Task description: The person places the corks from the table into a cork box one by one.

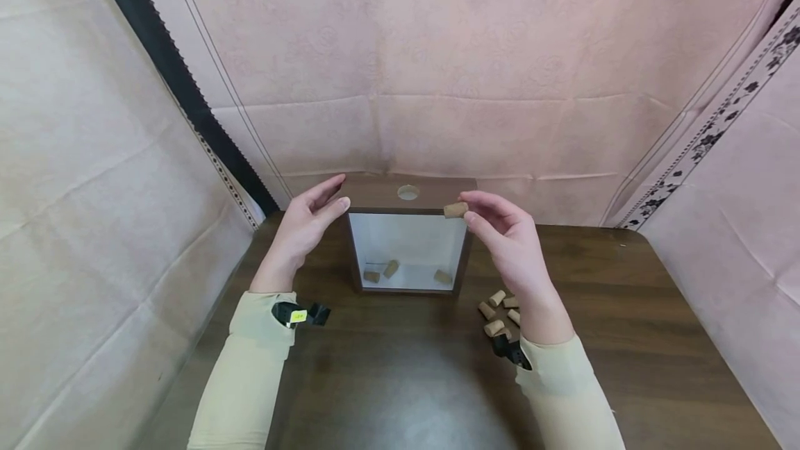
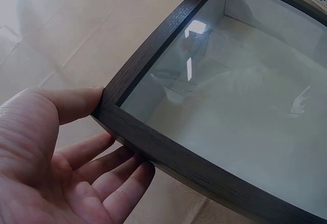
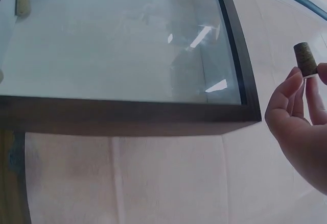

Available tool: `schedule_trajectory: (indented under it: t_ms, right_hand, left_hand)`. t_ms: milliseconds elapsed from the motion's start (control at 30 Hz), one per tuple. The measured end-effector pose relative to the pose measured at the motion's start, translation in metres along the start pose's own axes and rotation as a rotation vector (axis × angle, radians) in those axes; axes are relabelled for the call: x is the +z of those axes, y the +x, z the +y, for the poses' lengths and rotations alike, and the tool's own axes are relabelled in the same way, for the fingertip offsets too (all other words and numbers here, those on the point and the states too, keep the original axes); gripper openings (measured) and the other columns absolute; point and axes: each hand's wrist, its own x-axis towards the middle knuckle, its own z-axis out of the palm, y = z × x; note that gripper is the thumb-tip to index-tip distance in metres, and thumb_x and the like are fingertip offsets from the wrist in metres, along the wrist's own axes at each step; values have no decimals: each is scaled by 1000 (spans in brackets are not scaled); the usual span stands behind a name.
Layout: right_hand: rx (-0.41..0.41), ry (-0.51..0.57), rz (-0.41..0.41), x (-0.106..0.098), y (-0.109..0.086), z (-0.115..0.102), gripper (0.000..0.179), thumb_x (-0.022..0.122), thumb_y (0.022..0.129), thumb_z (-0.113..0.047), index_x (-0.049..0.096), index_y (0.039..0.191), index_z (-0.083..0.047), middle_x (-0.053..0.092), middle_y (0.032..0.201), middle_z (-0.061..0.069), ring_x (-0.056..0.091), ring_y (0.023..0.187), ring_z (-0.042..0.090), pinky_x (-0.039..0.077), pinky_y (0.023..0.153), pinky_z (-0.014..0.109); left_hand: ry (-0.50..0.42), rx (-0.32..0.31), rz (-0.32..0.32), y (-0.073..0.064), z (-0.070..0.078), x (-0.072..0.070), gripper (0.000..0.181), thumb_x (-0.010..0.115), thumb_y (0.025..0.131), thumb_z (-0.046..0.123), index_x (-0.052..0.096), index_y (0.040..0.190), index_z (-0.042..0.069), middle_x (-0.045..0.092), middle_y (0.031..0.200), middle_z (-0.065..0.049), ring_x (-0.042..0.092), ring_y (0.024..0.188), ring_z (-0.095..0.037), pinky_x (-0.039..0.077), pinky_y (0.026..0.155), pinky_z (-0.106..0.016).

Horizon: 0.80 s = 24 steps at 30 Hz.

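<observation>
A brown-framed box point(image 1: 375, 193) with a clear front and a round hole in its top stands upright on the table. My left hand point(image 1: 306, 217) holds its upper left corner. In the left wrist view the thumb point(image 2: 76, 104) touches the frame's corner, and the fingertips rest along its side. My right hand point(image 1: 509, 238) pinches a cork point(image 1: 455, 210) between thumb and fingers, near the box's upper right corner. The right wrist view shows this tapered cork point(image 3: 305, 59) apart from the frame. Behind the clear front lie 3 corks, one of them a leaning cork point(image 1: 391, 269).
Several loose corks point(image 1: 494, 328) lie on the dark wooden table point(image 1: 387, 367), right of the box and partly hidden by my right wrist. A pale cloth point(image 1: 469, 40) hangs close behind the box, with more cloth on both sides.
</observation>
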Motion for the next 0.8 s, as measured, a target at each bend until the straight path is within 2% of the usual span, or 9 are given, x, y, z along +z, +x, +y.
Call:
schedule_trajectory:
  t_ms: [200, 333, 433, 600, 800]
  right_hand:
    - [-12, -45, 6, 18, 16, 1, 31, 72, 103, -5, 71, 134, 0, 72, 128, 9, 66, 113, 22, 57, 96, 27]
    - [-30, -74, 17, 27, 24, 2, 31, 73, 102, -5, 73, 133, -2, 72, 126, 10, 68, 112, 22, 58, 96, 28]
    - [-60, -129, 14, 32, 28, 3, 30, 73, 103, -9, 74, 132, -5, 73, 124, 9, 68, 112, 22, 57, 98, 29]
    - [-116, -214, 4, 38, 37, 5, 29, 73, 103, -13, 76, 132, -8, 73, 128, 6, 69, 114, 19, 58, 101, 31]
    - [-155, -275, 15, 40, 44, 3, 27, 74, 103, -11, 77, 130, -7, 74, 125, 4, 71, 110, 17, 60, 96, 30]
  left_hand:
    - [-4, -5, 0, 0, 0, 0, 62, 71, 104, 41, 51, 161, 24, 47, 166, -1, 44, 152, -24, 34, 124, -54]
    - [-11, -2, -5, 0, 0, 0, 64, 71, 105, 41, 51, 162, 22, 47, 166, -1, 44, 152, -24, 34, 124, -55]
    - [-11, 1, -7, 1, -1, 0, 63, 71, 105, 41, 51, 162, 22, 47, 166, -2, 44, 152, -24, 34, 124, -54]
    - [-9, 0, -2, 1, -1, -1, 63, 71, 104, 41, 51, 161, 24, 47, 166, -1, 44, 152, -23, 35, 124, -53]
    - [-13, 3, -2, 1, -1, 0, 63, 71, 105, 41, 51, 161, 23, 47, 166, 0, 44, 152, -23, 35, 124, -52]
